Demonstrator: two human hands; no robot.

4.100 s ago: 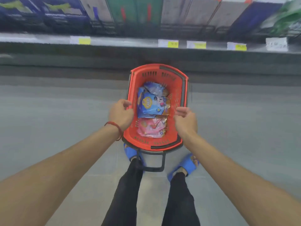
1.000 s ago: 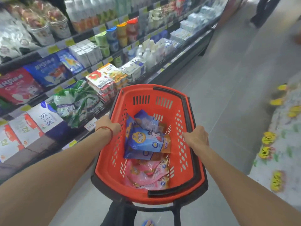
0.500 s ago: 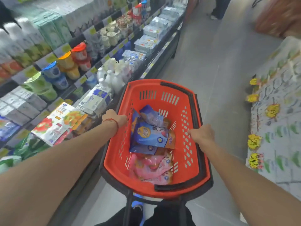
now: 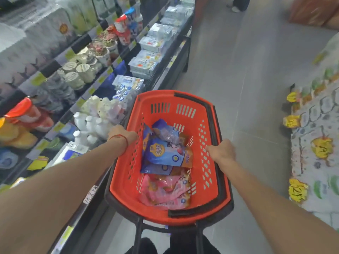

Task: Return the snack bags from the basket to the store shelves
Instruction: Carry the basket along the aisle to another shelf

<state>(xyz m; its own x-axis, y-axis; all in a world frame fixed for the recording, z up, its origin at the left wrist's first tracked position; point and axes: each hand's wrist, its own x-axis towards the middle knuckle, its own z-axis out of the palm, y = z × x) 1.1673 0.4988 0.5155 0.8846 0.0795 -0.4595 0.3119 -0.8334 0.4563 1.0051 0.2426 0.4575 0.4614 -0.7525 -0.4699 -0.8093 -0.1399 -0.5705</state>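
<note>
I carry a red plastic basket (image 4: 207, 191) with a black rim in front of me. My left hand (image 4: 123, 134), with a red cord at the wrist, grips its left rim. My right hand (image 4: 222, 152) grips the right rim. Inside lie blue snack bags (image 4: 166, 154) towards the far end and pink snack bags (image 4: 165, 191) nearer to me, piled loosely on the basket floor. The store shelves (image 4: 102, 77) run along my left side, close to the basket.
The shelves hold cups, white bottles (image 4: 88, 125), boxed packs (image 4: 146, 59) and yellow price tags. Grey floor (image 4: 247, 74) stretches ahead. A low display with yellow price labels (image 4: 317, 149) stands on the right. A person's feet (image 4: 236, 6) show far ahead.
The basket was lifted off the floor and turned to face down the aisle. Over the last second I have moved forward along the shelves; both hands keep their grip on the rims.
</note>
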